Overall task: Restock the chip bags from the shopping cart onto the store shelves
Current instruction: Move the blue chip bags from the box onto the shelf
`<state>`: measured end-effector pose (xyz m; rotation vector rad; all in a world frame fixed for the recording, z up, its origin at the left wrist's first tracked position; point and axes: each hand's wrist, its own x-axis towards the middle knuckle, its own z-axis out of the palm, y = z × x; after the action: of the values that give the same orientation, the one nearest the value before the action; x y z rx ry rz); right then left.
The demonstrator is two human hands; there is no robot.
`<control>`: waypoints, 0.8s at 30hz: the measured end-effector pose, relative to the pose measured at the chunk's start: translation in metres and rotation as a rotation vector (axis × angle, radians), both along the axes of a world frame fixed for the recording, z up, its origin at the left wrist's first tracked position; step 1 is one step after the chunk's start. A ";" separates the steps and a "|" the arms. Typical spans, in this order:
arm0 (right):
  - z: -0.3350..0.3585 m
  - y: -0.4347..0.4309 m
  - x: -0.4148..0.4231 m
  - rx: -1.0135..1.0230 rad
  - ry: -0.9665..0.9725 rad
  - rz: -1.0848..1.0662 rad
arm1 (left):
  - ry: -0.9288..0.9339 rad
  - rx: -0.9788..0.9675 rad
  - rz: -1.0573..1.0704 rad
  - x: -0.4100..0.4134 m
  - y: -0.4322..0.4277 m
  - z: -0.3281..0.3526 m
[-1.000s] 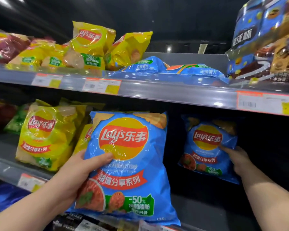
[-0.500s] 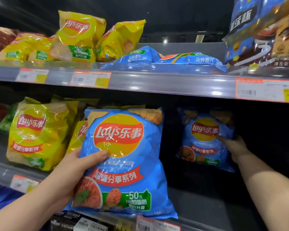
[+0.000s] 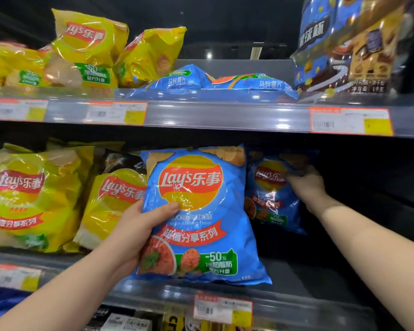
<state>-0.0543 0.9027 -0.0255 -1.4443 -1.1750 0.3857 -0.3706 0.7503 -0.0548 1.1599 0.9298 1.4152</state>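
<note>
My left hand (image 3: 139, 228) grips a large blue Lay's chip bag (image 3: 198, 211) by its left edge, thumb across the front, holding it upright at the front of the middle shelf (image 3: 296, 280). Deeper in, to the right, stands a second blue Lay's bag (image 3: 270, 197) in shadow. My right hand (image 3: 306, 185) is shut on that bag's upper right part, fingers over its front. The shopping cart is out of view.
Yellow Lay's bags (image 3: 31, 199) fill the middle shelf's left side. The upper shelf (image 3: 213, 115) carries yellow bags (image 3: 86, 48), flat blue bags (image 3: 225, 83) and a big dark snack pack (image 3: 349, 48) at right. Right of the second blue bag lies dark open shelf space.
My right hand climbed from the second bag's lower right edge to its upper part while pushing it deeper and leftward. The bag in my left hand moved closer to the shelf.
</note>
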 end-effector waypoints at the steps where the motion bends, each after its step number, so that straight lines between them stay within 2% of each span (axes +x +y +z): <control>1: 0.004 -0.012 -0.011 0.009 0.075 0.143 | -0.011 0.001 0.000 0.003 0.002 0.001; 3: 0.012 -0.034 -0.032 -0.168 0.168 0.506 | -0.029 0.005 0.005 0.011 0.008 0.001; 5: 0.015 -0.051 -0.043 -0.371 0.108 0.764 | -0.038 0.015 0.001 0.019 0.015 0.001; 8: 0.011 -0.056 -0.045 -0.454 0.011 0.897 | -0.036 0.016 -0.008 0.031 0.026 0.000; 10: 0.008 -0.057 -0.042 -0.429 -0.013 0.871 | -0.020 0.016 -0.016 0.041 0.035 -0.001; 18: 0.011 -0.041 -0.013 -0.302 0.098 0.712 | 0.181 0.010 -0.045 0.074 0.072 0.004; 24: 0.003 -0.010 -0.026 -0.227 0.210 0.555 | 0.257 -0.034 0.068 0.074 0.109 0.009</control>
<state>-0.0798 0.8928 -0.0225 -1.2096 -1.3790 1.0576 -0.2969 0.8596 -0.0455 1.3158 1.1785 1.3178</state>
